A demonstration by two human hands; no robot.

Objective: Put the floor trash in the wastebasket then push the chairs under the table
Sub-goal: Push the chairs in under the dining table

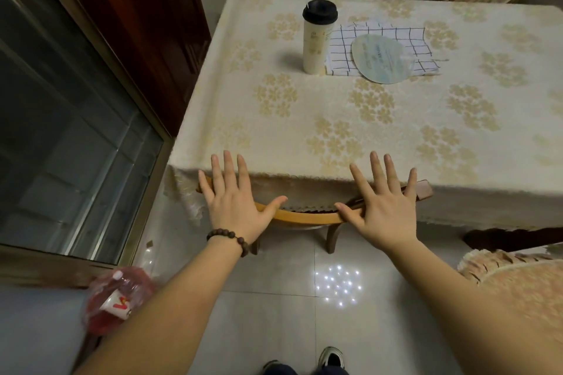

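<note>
hands: left (233, 202), right (382, 207) flat, fingers spread | on chair back (304, 216) | at table (335, 119) edge

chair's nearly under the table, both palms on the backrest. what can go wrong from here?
1. Both hands, left and right, lie flat with fingers reaching over the table edge; pushing the chair backrest further could pinch them.
2. The tablecloth fringe hangs by the backrest; a snag might tug the cloth and tip the tall lidded cup.
3. The red-bagged wastebasket sits near the left elbow and could get bumped.
</note>
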